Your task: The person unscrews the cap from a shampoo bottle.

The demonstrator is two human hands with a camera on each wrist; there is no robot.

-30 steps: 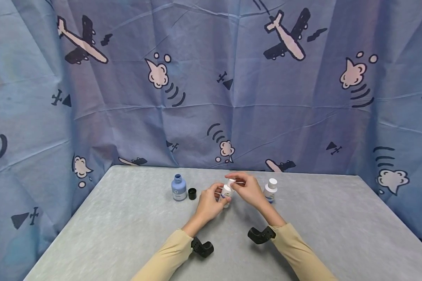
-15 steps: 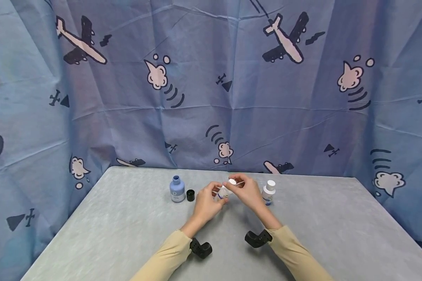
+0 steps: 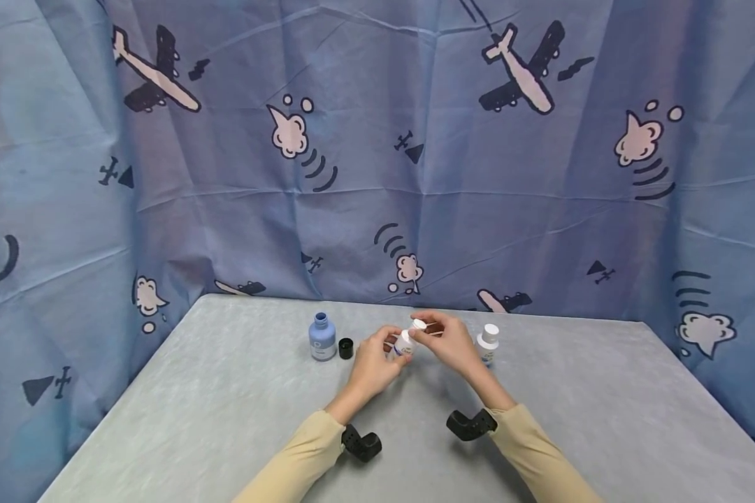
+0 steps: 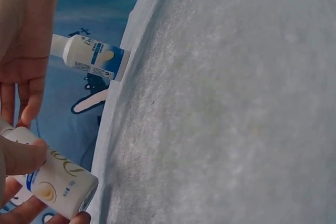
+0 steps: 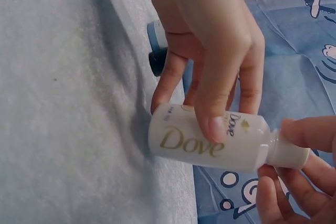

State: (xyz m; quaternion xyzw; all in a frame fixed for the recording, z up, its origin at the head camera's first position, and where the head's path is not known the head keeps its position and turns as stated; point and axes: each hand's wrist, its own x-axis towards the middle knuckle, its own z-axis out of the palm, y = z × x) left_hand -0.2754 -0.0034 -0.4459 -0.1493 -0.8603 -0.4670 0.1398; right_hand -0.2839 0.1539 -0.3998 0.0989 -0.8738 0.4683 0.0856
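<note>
1. Your left hand [image 3: 374, 360] holds the white Dove bottle [image 5: 210, 137] around its body, the thumb on the labelled front and fingers on the far side. Its grip is narrowed to the bottle's width.
2. Your right hand [image 3: 447, 342] has its grip closed to a pinch on the white cap [image 5: 291, 151], with the thumb on one side and fingers on the other. The cap sits at the bottle's neck; you cannot tell from here how firmly it is seated.
3. The bottle you hold is tilted, its capped end towards your right hand. In the head view it appears near the middle of the far edge of the bench [image 3: 226, 412]; you cannot tell whether its base touches the surface.
4. To your right, just beyond your right wrist, the second white bottle [image 3: 487, 347] stands upright near the far edge, topped by a white lid [image 3: 491, 330]. Its label turns blue towards the base.
5. To your left, the blue bottle [image 3: 323, 342] stands upright near the far edge, closer to the far left corner than to the far right one, with its mouth uncovered. The black cap [image 3: 346, 349] lies just beside it, on the side towards your left hand.
6. Behind the far edge hangs a blue curtain [image 3: 352, 209] printed with planes and clouds.
</note>
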